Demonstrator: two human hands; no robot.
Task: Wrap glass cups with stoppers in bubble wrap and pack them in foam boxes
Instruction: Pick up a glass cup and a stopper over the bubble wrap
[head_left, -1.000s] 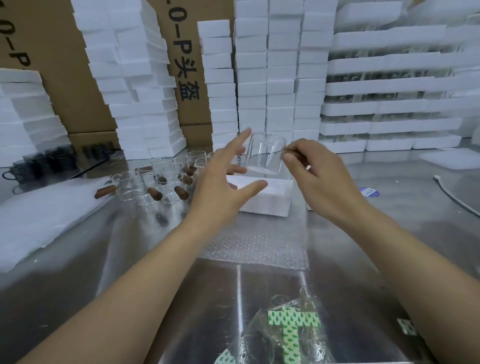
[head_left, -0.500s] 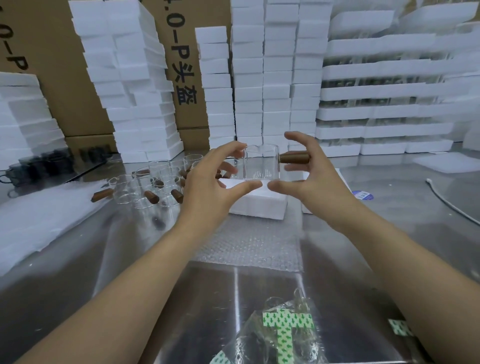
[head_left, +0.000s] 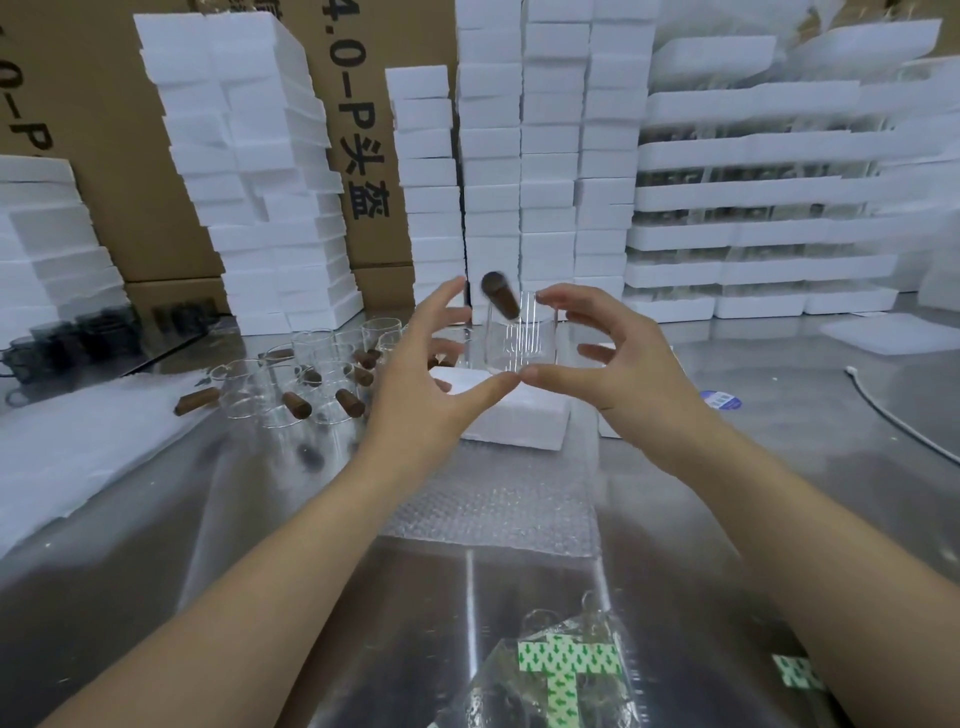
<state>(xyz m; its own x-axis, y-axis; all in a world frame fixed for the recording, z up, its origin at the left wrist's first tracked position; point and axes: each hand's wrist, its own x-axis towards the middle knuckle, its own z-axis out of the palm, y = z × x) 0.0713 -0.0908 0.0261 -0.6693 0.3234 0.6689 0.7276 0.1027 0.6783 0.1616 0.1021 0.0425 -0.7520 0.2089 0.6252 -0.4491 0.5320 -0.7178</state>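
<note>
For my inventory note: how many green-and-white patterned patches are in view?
2. A cross-shaped one is on the clear plastic bag at the near edge; a small one lies on the steel table to its right. The arms may hide others.

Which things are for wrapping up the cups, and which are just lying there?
For the job: the held glass cup, its brown stopper, bubble wrap, foam box, waiting glass cups, stacked foam boxes.

Just lying about: white cable, blue label, cardboard cartons, bag with green-patterned tape, dark cups.
</note>
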